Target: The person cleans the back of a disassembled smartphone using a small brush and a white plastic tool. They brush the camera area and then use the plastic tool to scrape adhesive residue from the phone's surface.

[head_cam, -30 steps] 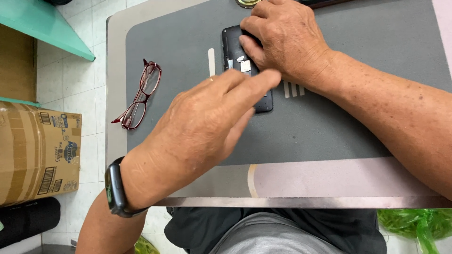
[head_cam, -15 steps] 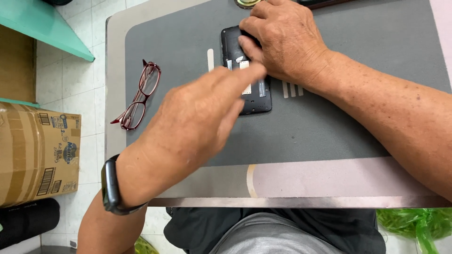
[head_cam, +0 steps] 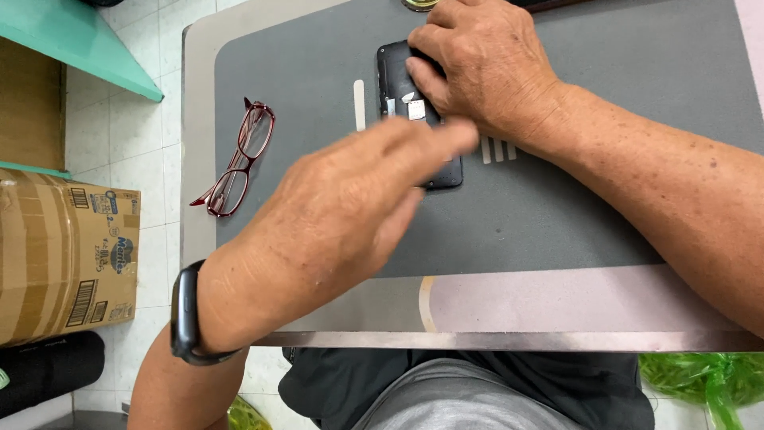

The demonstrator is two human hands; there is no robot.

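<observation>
A black phone (head_cam: 398, 87) is lying on the grey mat (head_cam: 573, 207), with its back cover off, so some small inner parts are showing near its upper end. Its long axis is running away from the person, from the near edge of the table toward the far edge, and it is tilting only a little. The far end is pointing at the top of the view, the near end toward the person.

The right hand (head_cam: 485, 68) is resting on the far part of the phone and is pressing it down with bent fingers; the grip is closed on the phone's right side. The left hand (head_cam: 342, 215) is hovering above the near part of the phone with the fingers stretched and held together, holding nothing, and it is blurred. I cannot tell if the fingertips are touching the phone. A black wristband (head_cam: 185, 314) is sitting on the left wrist.

Compared with half a second ago, the left hand is now lying a little flatter and its fingertips are covering more of the phone's lower half. The right hand and the phone are staying in the same place.

The mat is covering most of the table (head_cam: 557, 306), which has a pale top and a metal front edge. Red-framed glasses (head_cam: 239, 159) are lying on the left part of the mat, well apart from the phone. On the tiled floor at the left a cardboard box (head_cam: 60, 255) is standing.
</observation>
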